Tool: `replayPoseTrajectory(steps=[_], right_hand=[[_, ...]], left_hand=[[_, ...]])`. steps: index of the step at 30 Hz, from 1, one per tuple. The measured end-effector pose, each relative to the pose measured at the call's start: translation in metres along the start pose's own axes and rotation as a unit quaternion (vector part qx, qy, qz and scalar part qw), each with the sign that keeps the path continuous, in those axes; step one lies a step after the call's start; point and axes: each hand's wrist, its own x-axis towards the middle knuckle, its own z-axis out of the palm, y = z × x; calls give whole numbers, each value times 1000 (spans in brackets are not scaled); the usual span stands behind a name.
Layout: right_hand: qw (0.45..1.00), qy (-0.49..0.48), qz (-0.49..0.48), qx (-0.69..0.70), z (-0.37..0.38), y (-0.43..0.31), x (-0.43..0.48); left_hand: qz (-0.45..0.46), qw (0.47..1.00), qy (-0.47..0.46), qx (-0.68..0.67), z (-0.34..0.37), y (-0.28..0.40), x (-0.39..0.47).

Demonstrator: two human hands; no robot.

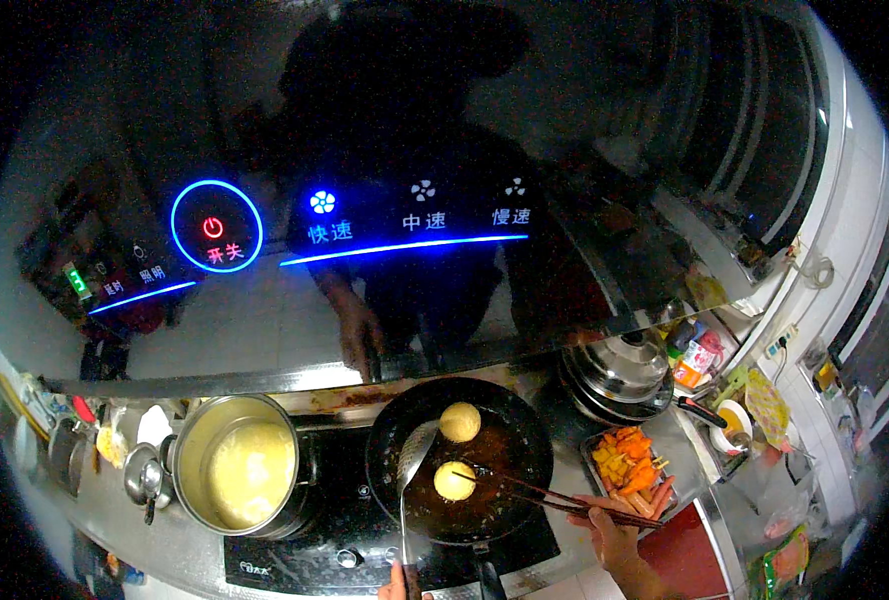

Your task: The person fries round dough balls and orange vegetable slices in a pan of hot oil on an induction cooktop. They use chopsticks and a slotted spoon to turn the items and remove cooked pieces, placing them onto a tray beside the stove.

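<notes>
My left hand (396, 589), partly cut off by the lower edge, grips the handle of a metal skimmer (416, 454). The skimmer's head reaches into a black wok (523, 510) with dark oil, at the left of two round golden balls. One ball (460, 422) lies towards the back of the wok. Nearer the middle is a paler yellow ball (454, 484), with the tips of the long dark chopsticks (553, 501) at it; I cannot tell how firmly they touch it. My right hand (611, 534) holds those chopsticks from the right of the wok.
A steel pot (182, 480) of yellowish liquid stands left on the black gas hob (339, 480). At right are a tray (588, 463) of orange and yellow skewered food and sausages, and a lidded steel pot (624, 367). The dark range hood (444, 300) overhangs the back. The wok's handle (489, 577) points towards me.
</notes>
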Motion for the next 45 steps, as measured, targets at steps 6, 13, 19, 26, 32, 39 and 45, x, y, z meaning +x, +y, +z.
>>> replayPoseTrajectory(steps=[6,13,19,26,32,39,45], right_hand=[[998,45,-8,31,-3,28,2],[993,-45,15,-109,-36,-6,-3],[993,55,-67,-84,-20,-20,12],[940,-43,-229,-250,15,7,56],[908,-91,-285,-294,65,16,84],[825,-219,-348,-388,45,33,46],[868,-232,-256,-356,23,-24,8]], left_hand=[[-2,1000,0,0,1,1,-1],[4,1000,10,-1,-1,-1,-2],[-14,1000,-1,-7,1,0,-2],[-1,1000,-5,-6,2,3,-1],[-9,1000,-1,-10,0,6,1],[-11,1000,3,-4,-1,0,2],[-56,998,-13,-22,-3,-3,3]])
